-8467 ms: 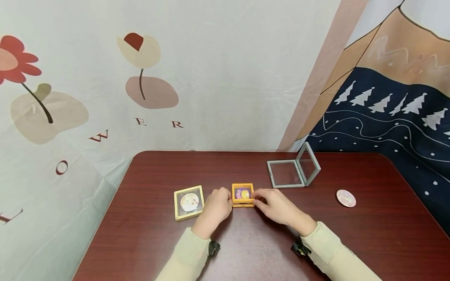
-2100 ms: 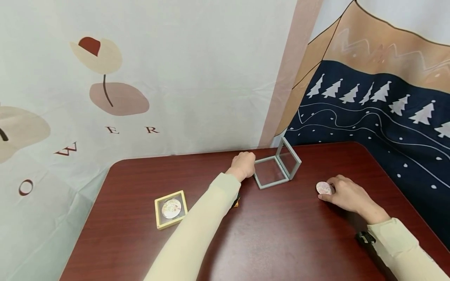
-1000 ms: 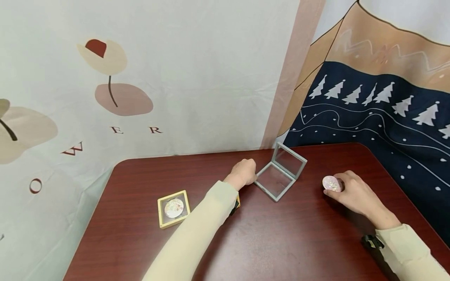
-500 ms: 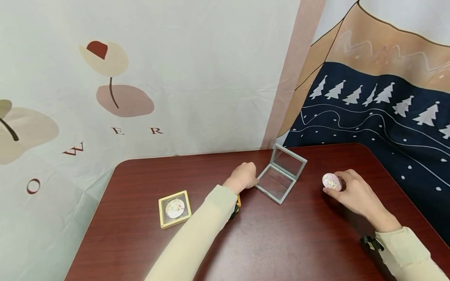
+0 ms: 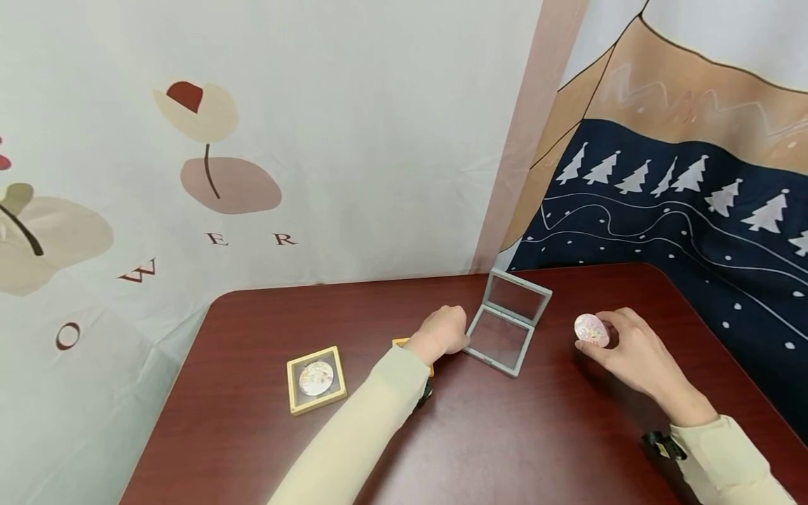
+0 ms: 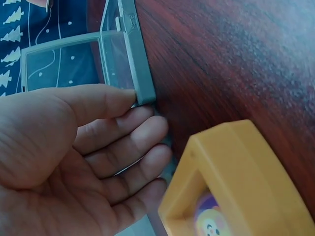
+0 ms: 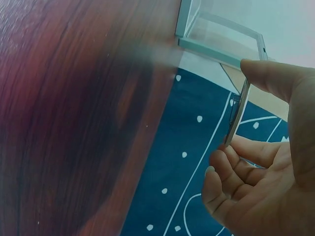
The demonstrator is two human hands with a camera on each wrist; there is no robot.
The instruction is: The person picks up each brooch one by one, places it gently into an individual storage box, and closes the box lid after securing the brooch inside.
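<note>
In the head view my left hand (image 5: 444, 330) pinches the near-left corner of a grey hinged display frame (image 5: 508, 316) with clear panes, its lid raised. The left wrist view has the thumb on the frame's edge (image 6: 140, 73), with the other fingers beneath. Between thumb and fingers of my right hand (image 5: 637, 351) is a round pink button badge (image 5: 591, 330), held above the table to the right of the frame. Edge-on in the right wrist view, the badge (image 7: 238, 115) shows a pin on its back.
An orange frame (image 6: 246, 162) with a cartoon badge inside stands beside my left hand, mostly hidden by my arm in the head view. To the left lies a pale yellow frame (image 5: 292, 388) holding a round badge. Patterned cloths hang behind the dark red table (image 5: 492, 435).
The left hand moved from the orange frame to the grey frame, which has turned and come nearer. My right hand left the orange frame and picked the pink badge up off the table.
</note>
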